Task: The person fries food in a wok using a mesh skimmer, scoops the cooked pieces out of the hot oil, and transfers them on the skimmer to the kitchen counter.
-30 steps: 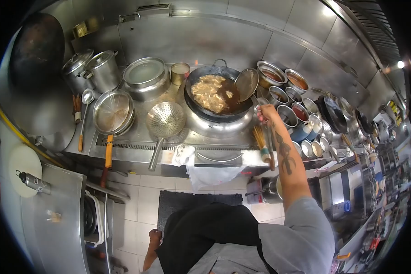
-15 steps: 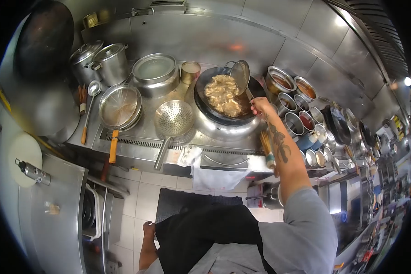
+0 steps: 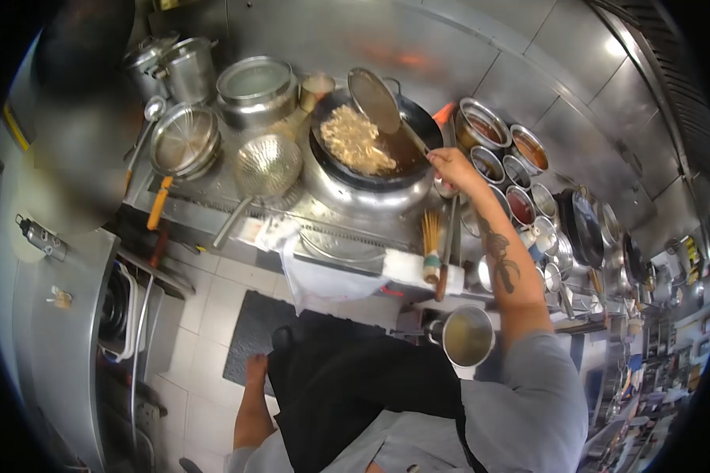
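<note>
My right hand [image 3: 452,167] is closed on the handle of a round ladle or strainer [image 3: 374,100]. Its round head is tilted over the back of a black wok [image 3: 420,118]. Pale brown pieces of food [image 3: 353,142] lie in dark liquid on the wok's left side. My left hand [image 3: 257,366] hangs low beside the black apron [image 3: 355,378], away from the stove; its fingers are too small and blurred to make out.
Left of the wok are a perforated strainer [image 3: 268,165], a wire-mesh strainer [image 3: 184,140] and lidded pots [image 3: 189,71]. Several sauce containers [image 3: 521,205] stand at the right. A bamboo brush [image 3: 431,244] lies at the stove's front edge. A pot [image 3: 468,337] stands below.
The ladle or strainer head has moved from the wok's right side, up and across to its back. The food has been pushed together at the left. The camera view has shifted and tilted.
</note>
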{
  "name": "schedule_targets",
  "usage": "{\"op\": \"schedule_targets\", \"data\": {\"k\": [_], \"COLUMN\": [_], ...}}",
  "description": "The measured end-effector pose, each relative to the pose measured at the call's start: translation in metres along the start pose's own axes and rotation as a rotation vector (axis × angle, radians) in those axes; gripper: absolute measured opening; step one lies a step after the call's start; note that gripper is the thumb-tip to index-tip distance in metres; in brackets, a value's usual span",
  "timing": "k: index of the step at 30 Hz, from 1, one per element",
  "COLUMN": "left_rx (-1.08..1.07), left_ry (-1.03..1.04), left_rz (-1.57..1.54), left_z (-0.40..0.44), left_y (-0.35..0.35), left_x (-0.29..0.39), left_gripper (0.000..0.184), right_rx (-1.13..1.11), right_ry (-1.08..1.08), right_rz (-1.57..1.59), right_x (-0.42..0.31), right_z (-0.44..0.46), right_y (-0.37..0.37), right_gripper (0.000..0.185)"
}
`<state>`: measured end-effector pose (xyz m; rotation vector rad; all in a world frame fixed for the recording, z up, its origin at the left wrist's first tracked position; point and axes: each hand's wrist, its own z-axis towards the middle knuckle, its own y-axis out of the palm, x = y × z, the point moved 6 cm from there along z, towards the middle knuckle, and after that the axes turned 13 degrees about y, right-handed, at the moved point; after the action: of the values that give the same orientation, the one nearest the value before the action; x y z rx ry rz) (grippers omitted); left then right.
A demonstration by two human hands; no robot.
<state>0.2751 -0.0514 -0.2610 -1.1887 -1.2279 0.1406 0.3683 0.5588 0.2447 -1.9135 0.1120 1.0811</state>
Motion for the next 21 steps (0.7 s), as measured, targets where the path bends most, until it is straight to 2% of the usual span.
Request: {"op": "schedule_targets", "data": {"k": [1, 2, 3, 5, 6, 7, 9, 11, 13, 15, 17, 19, 20, 21], "left_rx": [0.099, -0.043, -0.032, -0.076, -0.107, -0.074, -0.162, -0.262, -0.192, -0.3, -0.248, -0.249, -0.405, -0.403], "left_ry": [-0.039, 0.231, 0.054, 0.173, 0.137, 0.243, 0.36, 0.472, 0.61, 0.648, 0.721, 0.807, 0.779, 0.781], "left_rz": [-0.122, 0.002, -0.216, -0.273, -0.341, -0.32, -0.311, -0.247, -0.207, -0.203, -0.221, -0.014, -0.004, -0.014], "left_z": [0.004, 0.015, 0.025, 0.044, 0.053, 0.057, 0.07, 0.081, 0.086, 0.09, 0.096, 0.098, 0.101, 0.103], "left_y": [0.019, 0.028, 0.047, 0.068, 0.09, 0.078, 0.102, 0.144, 0.167, 0.167, 0.185, 0.202, 0.217, 0.224], "left_x": [0.01, 0.05, 0.064, 0.127, 0.148, 0.202, 0.26, 0.296, 0.333, 0.377, 0.396, 0.415, 0.418, 0.423], "left_gripper": [0.025, 0.026, 0.026, 0.029, 0.029, 0.029, 0.031, 0.035, 0.04, 0.045, 0.05, 0.057, 0.07, 0.07], "right_rx": [0.002, 0.002, -0.002, 0.004, 0.004, 0.009, -0.019, 0.007, 0.008, -0.013, -0.065, -0.07, -0.066, -0.091], "right_ry": [0.011, 0.029, 0.053, 0.098, 0.122, 0.137, 0.151, 0.211, 0.24, 0.286, 0.328, 0.342, 0.343, 0.339], "right_rz": [0.001, 0.045, 0.088, 0.049, 0.034, 0.022, 0.027, 0.078, 0.171, 0.267, 0.41, 0.449, 0.439, 0.485], "right_x": [0.01, 0.023, 0.039, 0.058, 0.065, 0.066, 0.073, 0.094, 0.097, 0.095, 0.096, 0.091, 0.089, 0.087], "right_z": [-0.003, -0.005, -0.005, -0.005, -0.011, -0.015, -0.026, -0.018, -0.026, -0.032, -0.031, -0.033, -0.032, -0.031], "right_y": [-0.008, -0.015, -0.02, -0.028, -0.029, -0.031, -0.025, -0.022, -0.013, -0.006, 0.0, 0.003, 0.002, 0.002], "right_gripper": [0.023, 0.024, 0.025, 0.028, 0.029, 0.029, 0.027, 0.024, 0.023, 0.022, 0.021, 0.02, 0.02, 0.02]}}
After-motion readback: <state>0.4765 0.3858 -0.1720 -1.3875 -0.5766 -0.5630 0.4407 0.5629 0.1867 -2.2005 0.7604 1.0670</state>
